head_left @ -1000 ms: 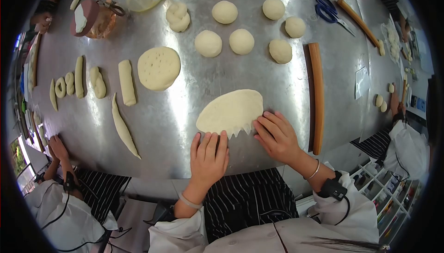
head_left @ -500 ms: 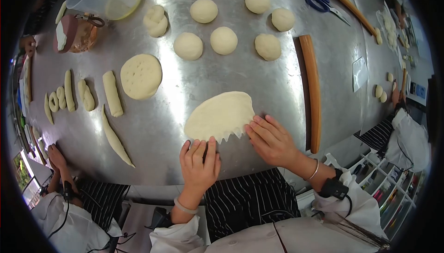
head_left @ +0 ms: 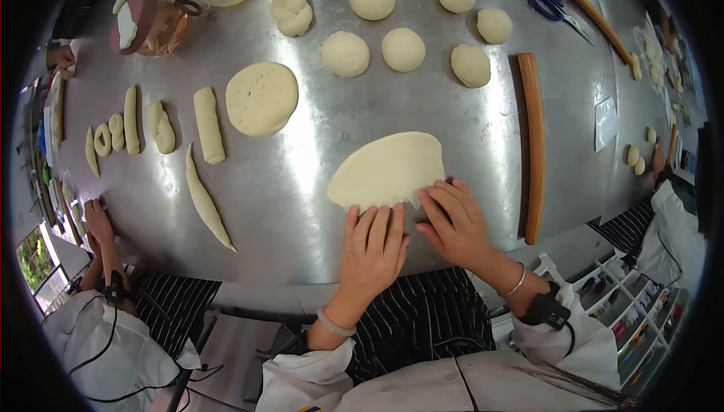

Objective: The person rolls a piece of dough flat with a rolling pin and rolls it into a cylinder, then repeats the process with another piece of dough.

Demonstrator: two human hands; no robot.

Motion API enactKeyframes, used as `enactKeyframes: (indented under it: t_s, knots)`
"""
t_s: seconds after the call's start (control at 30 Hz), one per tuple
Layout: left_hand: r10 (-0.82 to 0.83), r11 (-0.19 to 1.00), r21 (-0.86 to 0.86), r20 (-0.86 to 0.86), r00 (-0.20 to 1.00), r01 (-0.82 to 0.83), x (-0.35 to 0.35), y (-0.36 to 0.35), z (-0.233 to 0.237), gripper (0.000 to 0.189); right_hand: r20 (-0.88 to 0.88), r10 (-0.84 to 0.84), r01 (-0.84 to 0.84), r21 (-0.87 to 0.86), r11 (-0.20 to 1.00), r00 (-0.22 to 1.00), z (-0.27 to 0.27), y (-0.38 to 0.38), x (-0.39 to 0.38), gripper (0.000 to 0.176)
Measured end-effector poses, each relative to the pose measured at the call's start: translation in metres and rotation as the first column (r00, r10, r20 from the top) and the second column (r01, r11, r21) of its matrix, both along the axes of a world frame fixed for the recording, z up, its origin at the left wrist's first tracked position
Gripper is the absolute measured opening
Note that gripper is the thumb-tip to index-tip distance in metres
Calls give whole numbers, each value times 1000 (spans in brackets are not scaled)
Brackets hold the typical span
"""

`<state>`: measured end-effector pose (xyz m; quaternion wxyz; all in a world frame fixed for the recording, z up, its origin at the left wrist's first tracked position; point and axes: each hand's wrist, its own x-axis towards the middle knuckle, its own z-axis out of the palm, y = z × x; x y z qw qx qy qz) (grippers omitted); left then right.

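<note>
A flattened sheet of pale dough (head_left: pixel 392 167) lies on the steel table (head_left: pixel 302 223), its near edge uneven. My left hand (head_left: pixel 373 250) rests its fingertips on the near edge, fingers spread a little. On the right part of that edge are the fingertips of my right hand (head_left: pixel 458 223), its thumb apart from the fingers. Neither hand is closed round the dough. Left of the sheet are a round dough disc with small holes (head_left: pixel 262 99), a thick dough roll (head_left: pixel 210 125) and a long tapered dough strip (head_left: pixel 205 197).
Several dough balls (head_left: pixel 403 49) sit beyond the sheet. A wooden rolling pin (head_left: pixel 532 148) lies at the right, with blue-handled scissors (head_left: pixel 554 5) farther back. Small shaped dough pieces (head_left: pixel 131 120) are at the left. A co-worker's hands (head_left: pixel 98 223) are at the left table edge.
My left hand has moved right along the dough's near edge, closer to my right hand. That edge is less jagged in view. The whole view has shifted, with the table's items farther right and up.
</note>
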<state>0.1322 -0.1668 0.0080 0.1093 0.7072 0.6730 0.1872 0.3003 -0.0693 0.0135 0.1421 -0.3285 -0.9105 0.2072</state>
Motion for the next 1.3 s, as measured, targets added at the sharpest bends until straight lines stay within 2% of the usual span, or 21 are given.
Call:
enactKeyframes:
  t_s: [0.1,0.23,0.3,0.43,0.5,0.63,0.73,0.8,0.83,0.9,0.93,1.23,1.3]
  knots:
    - [-28,1000,-8,-9,1000,28,-2,-7,2,49,63,0,0,2,1000,998,2,-8,6,50]
    - [-51,999,-15,-4,999,51,-3,-19,6,50,62,26,-27,19,999,998,6,-13,18,49]
    - [-19,997,-66,115,993,27,-5,-20,11,51,13,20,-20,-3,1000,1000,9,-13,22,50]
    - [-6,999,53,42,999,4,-5,-4,11,51,-27,11,-11,15,1000,1000,12,-12,-6,49]
    - [3,999,-37,48,999,-1,-3,5,4,51,-39,21,-23,-71,997,999,4,-9,-13,49]
    - [-21,1000,-5,35,999,21,-1,-9,3,51,11,15,-15,-57,998,1000,12,-15,-4,48]
    - [-41,998,-57,16,999,41,-8,-13,10,48,15,46,-46,-32,998,999,9,-16,13,48]
    - [-55,994,-91,102,993,65,-14,-19,9,46,-55,95,-101,-127,987,994,9,-9,28,48]
    - [-55,994,-89,102,993,64,-17,-21,8,46,-55,95,-101,-125,987,994,8,-8,30,48]
    - [43,999,25,39,998,-44,-22,-18,9,44,-27,-46,48,46,998,999,12,6,27,47]
    - [65,997,52,-31,997,-63,-25,-14,10,43,-33,-43,45,46,998,999,13,12,24,47]
    - [48,999,-20,-70,996,-49,-31,-17,3,43,88,-62,56,75,996,994,6,8,25,48]
    - [42,999,-16,-50,998,-42,-33,-16,4,42,-52,-45,44,-9,999,998,1,11,32,48]
